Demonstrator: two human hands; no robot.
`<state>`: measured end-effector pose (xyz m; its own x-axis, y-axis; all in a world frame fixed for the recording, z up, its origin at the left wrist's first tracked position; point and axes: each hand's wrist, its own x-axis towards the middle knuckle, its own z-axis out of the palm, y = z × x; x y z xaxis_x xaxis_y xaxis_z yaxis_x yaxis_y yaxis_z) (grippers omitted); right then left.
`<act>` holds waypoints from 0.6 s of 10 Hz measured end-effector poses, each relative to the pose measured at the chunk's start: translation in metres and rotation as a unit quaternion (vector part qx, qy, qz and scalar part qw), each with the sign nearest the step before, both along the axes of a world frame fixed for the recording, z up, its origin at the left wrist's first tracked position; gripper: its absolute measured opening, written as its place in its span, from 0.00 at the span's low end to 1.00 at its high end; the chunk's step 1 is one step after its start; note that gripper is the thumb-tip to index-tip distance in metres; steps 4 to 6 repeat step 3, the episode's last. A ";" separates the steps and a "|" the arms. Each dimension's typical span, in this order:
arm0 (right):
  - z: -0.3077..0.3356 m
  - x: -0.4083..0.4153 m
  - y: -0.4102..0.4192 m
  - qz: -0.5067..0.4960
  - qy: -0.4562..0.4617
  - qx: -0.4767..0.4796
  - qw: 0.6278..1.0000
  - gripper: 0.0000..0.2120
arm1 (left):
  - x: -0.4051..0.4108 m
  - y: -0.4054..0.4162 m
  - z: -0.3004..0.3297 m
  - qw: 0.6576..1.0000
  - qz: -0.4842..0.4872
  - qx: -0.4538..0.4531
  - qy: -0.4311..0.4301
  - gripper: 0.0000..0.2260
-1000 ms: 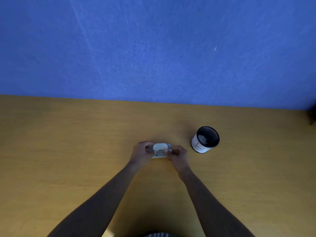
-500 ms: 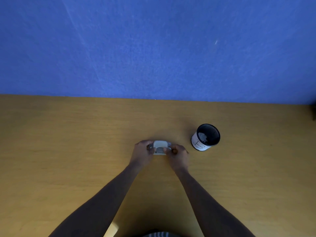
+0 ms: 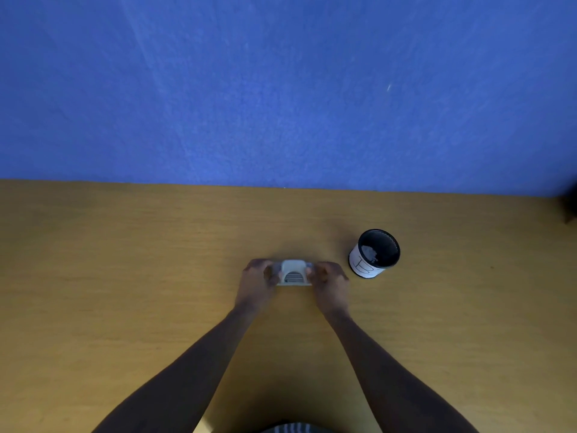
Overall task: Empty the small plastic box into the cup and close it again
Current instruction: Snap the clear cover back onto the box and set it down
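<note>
A small pale plastic box (image 3: 293, 272) sits on the wooden table (image 3: 125, 276) near the middle. My left hand (image 3: 255, 282) grips its left end and my right hand (image 3: 331, 284) grips its right end, fingers curled around the sides. Whether its lid is closed I cannot tell. A cup (image 3: 374, 254), white outside with a black drawing and dark inside, stands upright to the right of my right hand, apart from it. Something greyish lies inside the cup.
A blue wall (image 3: 281, 89) rises straight behind the table's far edge. A dark object (image 3: 570, 204) shows at the far right edge. Bare wood spreads to the left and right of my arms.
Both hands and the box have shifted slightly away from me and settled lower on the table. The cup has stayed where it was.
</note>
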<state>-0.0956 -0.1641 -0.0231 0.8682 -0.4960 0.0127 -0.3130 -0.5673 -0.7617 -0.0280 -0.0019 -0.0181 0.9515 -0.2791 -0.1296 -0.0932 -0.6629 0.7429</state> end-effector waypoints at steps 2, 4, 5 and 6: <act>0.001 0.006 -0.011 0.084 0.029 -0.112 0.990 0.15 | 0.000 0.010 0.005 0.993 -0.013 0.073 -0.091 0.18; 0.004 0.007 -0.008 0.104 0.056 -0.151 0.981 0.27 | 0.001 0.012 0.006 0.984 -0.040 0.128 -0.120 0.24; 0.004 0.007 -0.008 0.104 0.056 -0.151 0.981 0.27 | 0.001 0.012 0.006 0.984 -0.040 0.128 -0.120 0.24; 0.004 0.007 -0.008 0.104 0.056 -0.151 0.981 0.27 | 0.001 0.012 0.006 0.984 -0.040 0.128 -0.120 0.24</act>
